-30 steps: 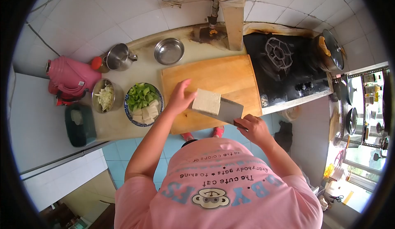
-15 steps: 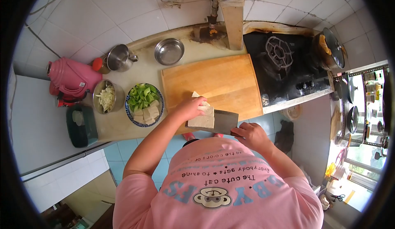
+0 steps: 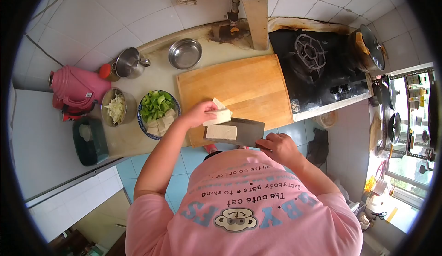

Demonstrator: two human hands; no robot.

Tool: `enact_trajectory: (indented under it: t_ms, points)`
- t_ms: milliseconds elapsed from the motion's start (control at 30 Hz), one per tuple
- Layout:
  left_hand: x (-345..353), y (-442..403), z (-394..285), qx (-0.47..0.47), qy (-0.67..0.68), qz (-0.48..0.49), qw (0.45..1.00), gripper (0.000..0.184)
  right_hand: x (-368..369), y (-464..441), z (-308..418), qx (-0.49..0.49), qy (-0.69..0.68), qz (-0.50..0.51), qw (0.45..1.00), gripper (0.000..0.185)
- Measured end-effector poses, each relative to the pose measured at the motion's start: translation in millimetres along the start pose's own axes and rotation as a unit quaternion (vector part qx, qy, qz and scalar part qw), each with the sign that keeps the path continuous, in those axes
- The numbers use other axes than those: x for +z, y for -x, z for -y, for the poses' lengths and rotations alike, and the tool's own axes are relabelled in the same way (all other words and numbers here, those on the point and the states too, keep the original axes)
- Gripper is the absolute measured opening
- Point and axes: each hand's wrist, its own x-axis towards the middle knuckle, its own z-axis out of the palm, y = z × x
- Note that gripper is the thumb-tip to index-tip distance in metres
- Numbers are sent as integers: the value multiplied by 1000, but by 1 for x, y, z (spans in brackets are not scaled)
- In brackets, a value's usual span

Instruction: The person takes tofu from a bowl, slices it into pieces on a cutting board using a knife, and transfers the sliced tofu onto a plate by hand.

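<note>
My left hand [image 3: 199, 114] is closed around the end of a pale tofu slab [image 3: 221, 116] above the near part of the wooden cutting board [image 3: 244, 78]. Just behind that slab, another piece of tofu [image 3: 220, 103] partly shows. My right hand [image 3: 280, 148] grips the handle of a cleaver [image 3: 252, 130], its broad blade lying flat at the board's near edge. A rectangular tofu block [image 3: 221, 132] rests on the blade. Left of the board stands a blue-rimmed bowl [image 3: 178, 113] holding cut green peppers [image 3: 156, 104] and tofu chunks [image 3: 161, 123].
Behind the board sits a metal bowl [image 3: 185, 53]. To the left are a bowl of shredded pale vegetable [image 3: 115, 109], a metal pot [image 3: 130, 63], a pink thermos [image 3: 80, 88] and a green bin [image 3: 90, 141]. The gas stove [image 3: 294, 78] borders the board's right side.
My left hand has shifted left and up, drawing a tofu slab away from the block on the blade. The cleaver, still in my right hand, has barely moved.
</note>
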Motion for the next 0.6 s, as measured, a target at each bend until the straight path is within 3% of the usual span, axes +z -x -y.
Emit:
enact_trajectory:
  t_ms: [33, 233, 300, 500, 567, 600]
  points:
    - [-6, 2, 4, 4, 53, -29, 998, 28, -1, 1, -1, 1, 0, 0, 1000, 25]
    - [-54, -3, 54, 22, 20, -194, 981, 28, -17, 18, -6, 33, 8, -32, 999, 27]
    - [-60, -8, 67, -18, 0, -270, 963, 28, -22, 25, -7, 60, 8, -51, 997, 31]
    - [-50, -27, 71, -13, -10, -225, 974, 39, -29, 40, -10, 109, 7, -68, 992, 29]
    - [-43, -31, 65, -84, -82, -227, 967, 46, -32, 44, -11, 120, 7, -70, 990, 29]
    - [-36, -27, 46, -74, -186, -240, 950, 58, -32, 46, -11, 126, 9, -72, 989, 28]
